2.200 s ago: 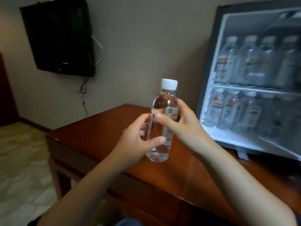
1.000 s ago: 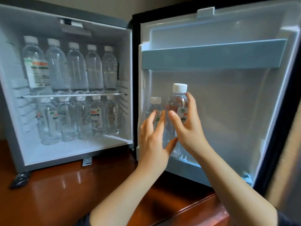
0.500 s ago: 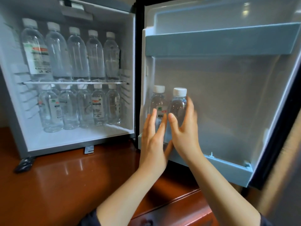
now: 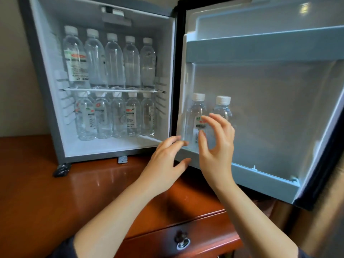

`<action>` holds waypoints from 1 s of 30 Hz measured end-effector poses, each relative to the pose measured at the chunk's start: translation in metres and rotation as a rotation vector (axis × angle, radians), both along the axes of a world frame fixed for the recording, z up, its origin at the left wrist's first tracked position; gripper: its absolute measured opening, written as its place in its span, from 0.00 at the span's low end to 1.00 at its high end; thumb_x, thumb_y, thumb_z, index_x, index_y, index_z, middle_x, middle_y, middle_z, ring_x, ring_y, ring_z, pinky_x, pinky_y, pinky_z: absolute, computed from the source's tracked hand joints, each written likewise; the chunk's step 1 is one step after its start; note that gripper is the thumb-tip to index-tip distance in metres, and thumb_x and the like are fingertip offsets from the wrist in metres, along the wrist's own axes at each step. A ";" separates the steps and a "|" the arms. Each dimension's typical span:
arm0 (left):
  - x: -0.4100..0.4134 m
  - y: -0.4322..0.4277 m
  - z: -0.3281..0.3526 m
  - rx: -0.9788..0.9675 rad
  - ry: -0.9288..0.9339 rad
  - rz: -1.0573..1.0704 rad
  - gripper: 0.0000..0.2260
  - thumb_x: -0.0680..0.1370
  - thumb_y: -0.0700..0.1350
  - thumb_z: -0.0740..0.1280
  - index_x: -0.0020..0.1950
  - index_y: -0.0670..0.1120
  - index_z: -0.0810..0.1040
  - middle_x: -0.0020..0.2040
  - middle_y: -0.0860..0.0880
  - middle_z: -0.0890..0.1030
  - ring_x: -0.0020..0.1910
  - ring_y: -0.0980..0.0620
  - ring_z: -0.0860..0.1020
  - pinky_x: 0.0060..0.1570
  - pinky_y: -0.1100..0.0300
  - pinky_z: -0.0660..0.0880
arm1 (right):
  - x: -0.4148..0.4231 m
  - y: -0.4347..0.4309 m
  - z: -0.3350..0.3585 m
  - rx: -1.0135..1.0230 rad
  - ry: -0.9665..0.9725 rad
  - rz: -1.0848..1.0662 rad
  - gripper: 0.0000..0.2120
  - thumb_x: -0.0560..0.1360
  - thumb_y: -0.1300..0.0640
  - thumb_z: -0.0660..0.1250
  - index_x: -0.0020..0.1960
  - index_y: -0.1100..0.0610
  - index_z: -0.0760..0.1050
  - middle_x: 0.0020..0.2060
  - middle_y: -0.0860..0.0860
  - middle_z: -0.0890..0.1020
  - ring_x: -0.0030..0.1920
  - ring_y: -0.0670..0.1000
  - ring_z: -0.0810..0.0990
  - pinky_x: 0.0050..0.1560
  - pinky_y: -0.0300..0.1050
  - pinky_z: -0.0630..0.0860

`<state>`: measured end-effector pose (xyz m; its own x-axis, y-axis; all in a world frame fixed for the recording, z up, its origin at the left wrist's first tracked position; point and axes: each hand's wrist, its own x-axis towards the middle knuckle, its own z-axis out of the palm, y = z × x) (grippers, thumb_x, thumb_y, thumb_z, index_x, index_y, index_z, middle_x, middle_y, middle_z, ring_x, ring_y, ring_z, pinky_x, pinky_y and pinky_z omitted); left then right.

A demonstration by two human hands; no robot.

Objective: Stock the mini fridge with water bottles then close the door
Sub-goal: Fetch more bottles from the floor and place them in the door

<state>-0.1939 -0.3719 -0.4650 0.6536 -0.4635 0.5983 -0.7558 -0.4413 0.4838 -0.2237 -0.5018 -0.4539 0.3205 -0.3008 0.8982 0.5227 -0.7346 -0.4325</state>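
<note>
Door bottles: two clear plastic water bottles with white caps, the left door bottle [image 4: 197, 116] and the right door bottle [image 4: 223, 108], stand side by side in the lower door rack [image 4: 264, 178] of the open white-lined fridge door [image 4: 270, 101], at the rack's left end.
Right hand [image 4: 216, 144]: raised in front of both door bottles, fingers [image 4: 214, 121] spread and curled, holding nothing; whether a fingertip grazes a bottle cannot be told.
Left hand [image 4: 165, 159]: lower and left of the bottles, near the rack's left corner, fingers loosely spread, empty, apart from both bottles.
Cabinet stock: grey mini fridge [image 4: 46, 101] holds an upper row of five clear bottles [image 4: 111, 60] on a white wire shelf [image 4: 111, 89] and a lower row of five clear bottles [image 4: 115, 116] on the fridge floor.
Door state: swung wide to the right; its upper door shelf [image 4: 264, 47] carries nothing visible.
Surface: glossy red-brown wooden worktop [image 4: 74, 192], fridge standing on its far part; a drawer with a metal knob [image 4: 181, 239] sits in the near front edge.
Room: plain beige wall [image 4: 14, 71] behind and left of the fridge.
Orientation: every bottle upright, long axis vertical, cap uppermost; the left door bottle's label faces the camera.
</note>
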 end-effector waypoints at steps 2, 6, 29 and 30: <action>-0.002 0.023 0.004 0.051 0.005 0.017 0.17 0.76 0.48 0.66 0.65 0.50 0.72 0.66 0.55 0.70 0.68 0.57 0.66 0.69 0.61 0.62 | 0.001 0.017 0.000 -0.034 0.042 0.075 0.13 0.75 0.61 0.63 0.58 0.58 0.77 0.59 0.52 0.75 0.63 0.50 0.69 0.66 0.34 0.62; -0.011 0.081 0.012 0.156 0.043 0.125 0.18 0.77 0.49 0.65 0.66 0.50 0.72 0.64 0.55 0.73 0.65 0.58 0.69 0.64 0.66 0.63 | 0.008 0.056 -0.006 -0.103 0.136 0.262 0.10 0.76 0.60 0.62 0.55 0.58 0.78 0.54 0.47 0.75 0.59 0.47 0.73 0.62 0.29 0.63; -0.245 0.433 -0.111 -0.039 0.532 1.137 0.12 0.77 0.47 0.66 0.60 0.51 0.75 0.52 0.54 0.80 0.48 0.57 0.79 0.43 0.73 0.70 | -0.051 0.419 -0.117 -0.620 0.564 1.298 0.11 0.76 0.60 0.65 0.57 0.54 0.78 0.51 0.45 0.78 0.50 0.43 0.77 0.51 0.35 0.73; -0.260 0.442 -0.120 -0.067 0.548 1.185 0.12 0.77 0.46 0.66 0.60 0.50 0.75 0.51 0.52 0.80 0.47 0.55 0.79 0.42 0.73 0.70 | -0.060 0.436 -0.125 -0.647 0.582 1.339 0.11 0.76 0.60 0.65 0.57 0.54 0.78 0.51 0.45 0.77 0.50 0.44 0.77 0.52 0.37 0.74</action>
